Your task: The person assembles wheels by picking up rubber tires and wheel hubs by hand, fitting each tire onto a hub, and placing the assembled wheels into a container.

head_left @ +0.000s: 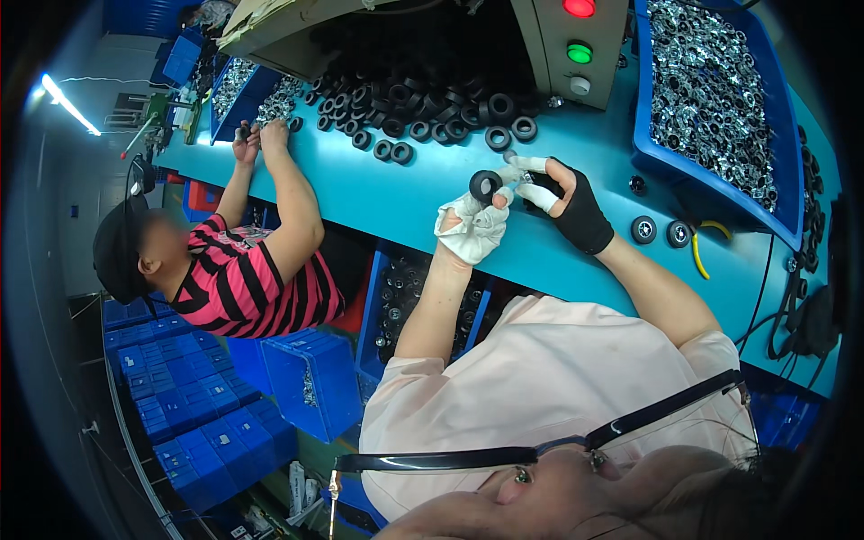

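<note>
My left hand, in a white glove, pinches a small black rubber tire above the table's near edge. Just to its right, my right hand wears a black fingerless glove with white covers on some fingertips. Its fingers are closed on a small silvery piece that looks like a wheel hub, mostly hidden by the fingers. The hands nearly touch. Right of my right hand, two wheels with tires, one wheel and another wheel, lie beside yellow-handled pliers.
A heap of black tires spills from under a machine housing with red and green lights. A blue bin of silvery hubs stands at right. At left a co-worker handles small parts. A blue crate sits below the table.
</note>
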`<state>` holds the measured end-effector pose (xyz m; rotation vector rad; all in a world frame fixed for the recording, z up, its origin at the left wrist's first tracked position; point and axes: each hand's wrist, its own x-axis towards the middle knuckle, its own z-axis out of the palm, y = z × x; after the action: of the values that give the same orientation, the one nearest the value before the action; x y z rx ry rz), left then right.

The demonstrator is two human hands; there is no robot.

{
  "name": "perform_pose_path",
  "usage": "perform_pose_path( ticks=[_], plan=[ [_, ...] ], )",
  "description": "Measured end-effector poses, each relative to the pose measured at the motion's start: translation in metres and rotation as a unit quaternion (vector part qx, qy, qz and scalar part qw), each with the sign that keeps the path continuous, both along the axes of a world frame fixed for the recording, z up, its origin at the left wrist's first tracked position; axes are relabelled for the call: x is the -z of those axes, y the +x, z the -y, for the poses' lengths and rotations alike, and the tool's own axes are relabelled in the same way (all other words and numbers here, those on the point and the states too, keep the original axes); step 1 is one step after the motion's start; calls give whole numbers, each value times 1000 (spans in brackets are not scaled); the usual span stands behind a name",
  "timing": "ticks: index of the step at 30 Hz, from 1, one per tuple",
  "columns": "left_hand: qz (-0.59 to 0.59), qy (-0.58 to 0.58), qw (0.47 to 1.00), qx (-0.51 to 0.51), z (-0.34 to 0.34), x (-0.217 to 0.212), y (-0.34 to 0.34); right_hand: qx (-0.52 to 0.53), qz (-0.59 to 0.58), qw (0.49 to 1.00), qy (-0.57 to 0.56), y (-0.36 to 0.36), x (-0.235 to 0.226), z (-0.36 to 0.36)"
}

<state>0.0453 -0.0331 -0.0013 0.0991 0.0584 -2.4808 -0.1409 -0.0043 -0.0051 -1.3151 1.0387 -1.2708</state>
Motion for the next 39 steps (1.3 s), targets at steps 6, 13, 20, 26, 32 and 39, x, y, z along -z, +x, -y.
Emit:
perform_pose_path(
  ticks=[6,13,20,26,32,39],
  plan=[
    [-6,-1,1000,0,0,1,-1,7,-30,999,-31,-1,2,2],
    [50,-56,997,-1,2,-4,1,14,-1,1000,3,1,-4,-1],
    [500,-208,835,-94,-3,-4,-2,47,-62,995,-62,7,3,-3],
    [485,-239,835,-98,-7,-6,-4,49,-59,996,-48,6,7,-1],
    [481,-248,834,-109,-8,-5,-5,47,-43,997,-39,7,8,-3],
    [483,-249,833,-105,-6,-9,-8,55,-45,996,-49,4,4,-2]
  ],
)
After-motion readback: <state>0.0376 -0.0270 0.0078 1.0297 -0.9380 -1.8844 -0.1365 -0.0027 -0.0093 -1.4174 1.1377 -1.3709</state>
